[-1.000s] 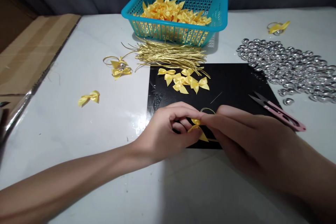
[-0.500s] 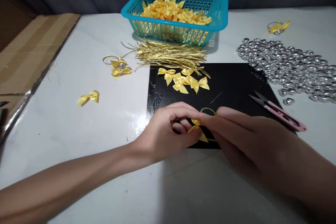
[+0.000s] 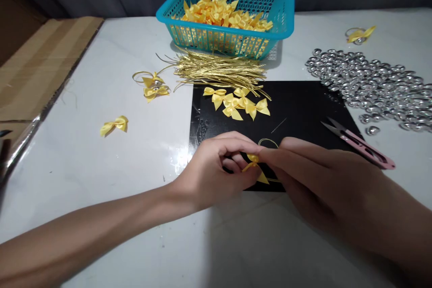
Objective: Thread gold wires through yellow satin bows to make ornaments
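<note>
A yellow ribbon bow is pinched between the thumb and fingers of my left hand, low over the black mat. My right hand is closed right beside it, its fingertips meeting my left fingertips at the top of the bow. A thin gold cord loops up between the two hands, and its strands run from the bow toward my right fingers. The exact grip of the right fingertips is hidden. Beyond the hands, several yellow bows and a needle lie on the mat.
A teal basket holding many yellow bows stands at the back, with a gold cord bundle before it. Pink thread snips and silver heart-shaped beads lie right. To the left are a single bow and cardboard.
Almost nothing differs. Both hands keep their grip on the bow and cord, and the whole view has shifted very slightly.
</note>
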{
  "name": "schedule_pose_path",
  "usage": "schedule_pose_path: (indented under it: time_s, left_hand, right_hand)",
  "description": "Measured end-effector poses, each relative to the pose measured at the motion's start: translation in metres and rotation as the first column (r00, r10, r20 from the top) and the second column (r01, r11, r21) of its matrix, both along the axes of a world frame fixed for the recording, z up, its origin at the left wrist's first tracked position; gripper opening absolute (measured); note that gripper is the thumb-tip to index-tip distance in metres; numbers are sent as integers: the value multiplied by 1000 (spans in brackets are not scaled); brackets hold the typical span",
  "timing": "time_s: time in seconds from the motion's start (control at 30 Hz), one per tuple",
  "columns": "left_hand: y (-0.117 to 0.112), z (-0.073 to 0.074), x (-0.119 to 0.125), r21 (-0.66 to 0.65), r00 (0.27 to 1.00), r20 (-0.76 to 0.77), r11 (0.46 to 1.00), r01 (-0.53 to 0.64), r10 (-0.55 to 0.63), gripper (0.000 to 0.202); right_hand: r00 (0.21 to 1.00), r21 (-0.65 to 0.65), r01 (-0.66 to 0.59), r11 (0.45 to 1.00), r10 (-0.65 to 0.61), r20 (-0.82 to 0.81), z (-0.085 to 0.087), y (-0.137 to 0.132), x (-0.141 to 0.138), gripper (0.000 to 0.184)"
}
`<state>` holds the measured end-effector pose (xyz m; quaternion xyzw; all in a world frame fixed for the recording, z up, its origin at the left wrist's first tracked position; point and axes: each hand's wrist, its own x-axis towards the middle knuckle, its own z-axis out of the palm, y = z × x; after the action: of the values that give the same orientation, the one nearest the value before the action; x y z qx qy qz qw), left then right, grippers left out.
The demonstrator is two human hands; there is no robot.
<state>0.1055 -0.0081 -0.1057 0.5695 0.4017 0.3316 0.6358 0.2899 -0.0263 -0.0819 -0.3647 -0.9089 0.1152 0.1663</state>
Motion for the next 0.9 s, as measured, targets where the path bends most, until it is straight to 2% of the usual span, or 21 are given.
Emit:
schedule_pose_path:
  time_s: [0.27, 0.5, 0.67, 0.9]
  left_hand:
    - [0, -1, 0, 2, 1000, 5, 1000, -1, 1, 18]
    - [1, 0, 0, -4, 1000, 9, 1000, 6, -6, 17]
    - [2, 0, 0, 0, 1000, 4, 1000, 6, -6, 16]
    - [1, -4, 0, 45, 1000, -3, 999, -30, 30, 16]
  right_hand:
    - [1000, 34, 1, 999, -1, 25, 0, 0, -1, 26]
    - [999, 41, 11, 999, -13, 45, -1, -2, -1, 33]
    - [1000, 46, 12, 999, -13, 23, -3, -2, -2, 29]
    - [993, 212, 7, 977, -33, 117, -2, -3, -9, 26]
